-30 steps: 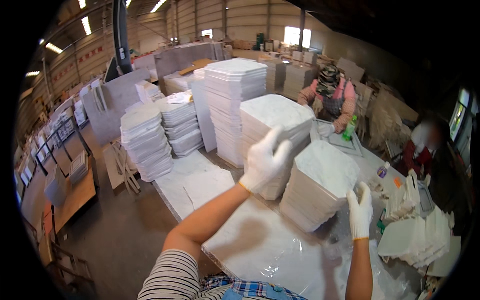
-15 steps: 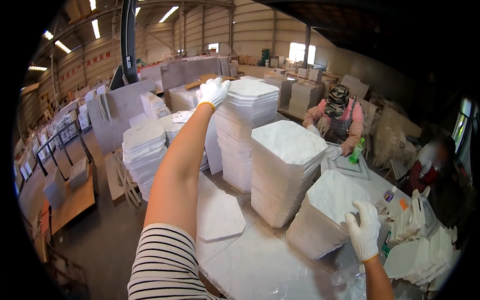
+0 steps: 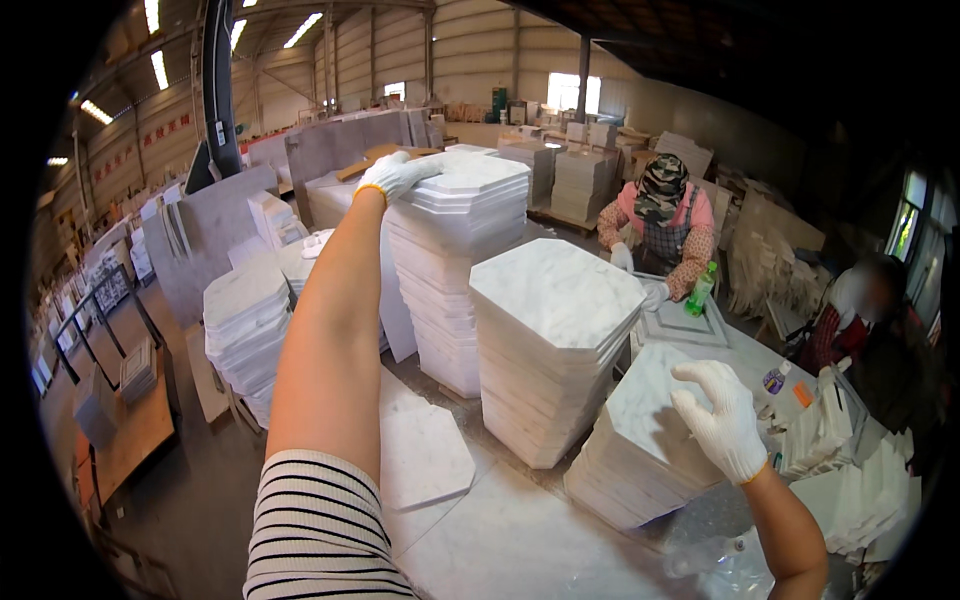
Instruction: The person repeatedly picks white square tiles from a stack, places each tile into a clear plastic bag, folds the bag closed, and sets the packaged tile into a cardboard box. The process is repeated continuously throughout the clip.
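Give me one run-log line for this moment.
left hand: at tall tile stack top | right hand: open, over shorter tile stack

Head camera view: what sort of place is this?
Probably a stone-working factory hall: tall stacks of white clipped-corner marble-like tiles, a big grey stone-like slab set upright, and long white ceiling lights.

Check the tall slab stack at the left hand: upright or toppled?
Upright: the slab stack rises in flat layers, the left hand at its top edge.
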Tool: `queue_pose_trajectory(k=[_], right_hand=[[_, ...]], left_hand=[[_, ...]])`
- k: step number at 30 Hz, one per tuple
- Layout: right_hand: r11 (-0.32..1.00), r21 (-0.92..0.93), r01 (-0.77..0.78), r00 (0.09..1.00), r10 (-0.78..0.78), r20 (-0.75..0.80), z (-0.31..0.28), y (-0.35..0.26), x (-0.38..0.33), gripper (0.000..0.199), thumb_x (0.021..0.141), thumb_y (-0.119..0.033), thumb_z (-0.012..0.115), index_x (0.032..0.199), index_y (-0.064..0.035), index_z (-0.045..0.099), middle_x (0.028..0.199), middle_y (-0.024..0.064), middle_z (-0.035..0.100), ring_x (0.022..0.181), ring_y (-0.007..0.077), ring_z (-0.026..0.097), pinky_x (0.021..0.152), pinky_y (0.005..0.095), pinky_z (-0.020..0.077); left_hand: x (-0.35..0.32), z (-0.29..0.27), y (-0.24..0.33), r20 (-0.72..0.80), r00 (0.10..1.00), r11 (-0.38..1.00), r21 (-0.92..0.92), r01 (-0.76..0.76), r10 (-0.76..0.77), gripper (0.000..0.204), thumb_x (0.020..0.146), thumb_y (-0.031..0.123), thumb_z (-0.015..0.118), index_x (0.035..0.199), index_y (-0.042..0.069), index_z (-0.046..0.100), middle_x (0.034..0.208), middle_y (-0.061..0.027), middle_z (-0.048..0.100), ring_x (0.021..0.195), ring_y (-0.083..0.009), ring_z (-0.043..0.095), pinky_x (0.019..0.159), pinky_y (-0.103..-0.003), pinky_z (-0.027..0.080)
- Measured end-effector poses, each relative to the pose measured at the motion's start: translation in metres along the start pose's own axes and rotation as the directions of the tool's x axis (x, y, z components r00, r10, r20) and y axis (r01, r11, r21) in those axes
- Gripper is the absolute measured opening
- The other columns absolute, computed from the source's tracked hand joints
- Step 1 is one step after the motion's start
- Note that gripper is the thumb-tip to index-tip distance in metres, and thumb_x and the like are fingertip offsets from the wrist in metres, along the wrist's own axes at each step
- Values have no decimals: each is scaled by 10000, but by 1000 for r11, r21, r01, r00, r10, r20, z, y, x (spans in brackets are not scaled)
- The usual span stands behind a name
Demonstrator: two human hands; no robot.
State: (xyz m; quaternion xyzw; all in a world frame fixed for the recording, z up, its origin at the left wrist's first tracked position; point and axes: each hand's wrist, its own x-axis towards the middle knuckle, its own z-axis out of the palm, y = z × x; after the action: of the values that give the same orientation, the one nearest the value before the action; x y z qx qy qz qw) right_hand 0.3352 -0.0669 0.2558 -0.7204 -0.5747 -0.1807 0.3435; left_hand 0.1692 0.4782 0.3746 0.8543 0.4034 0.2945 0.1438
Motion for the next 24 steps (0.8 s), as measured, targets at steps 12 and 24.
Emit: queue_pose_trajectory(k=[12,24], right_hand=[[686,663,-300,954,236,186,68,-3,127,400,957,-263,636,1284,-35,604,913,64,667,746,176,628,712,329,532],[-354,830,-431,833,198,517,158,-27,268,376,1016,-266,564,1284,-21,464,1270,182,558,1125,348,624,828,482,626]], left_hand=[[-58,-13,45,-48,997,985,162,-56,64,776,663,789,595,1081,158,764,1095,-154,731,1093,-378,642,921,-442,502],[-99,-5,70,-145,978,987,89,-135,147,677,729,662,678,1073,85,761,938,-108,756,898,-240,710,832,-337,538]])
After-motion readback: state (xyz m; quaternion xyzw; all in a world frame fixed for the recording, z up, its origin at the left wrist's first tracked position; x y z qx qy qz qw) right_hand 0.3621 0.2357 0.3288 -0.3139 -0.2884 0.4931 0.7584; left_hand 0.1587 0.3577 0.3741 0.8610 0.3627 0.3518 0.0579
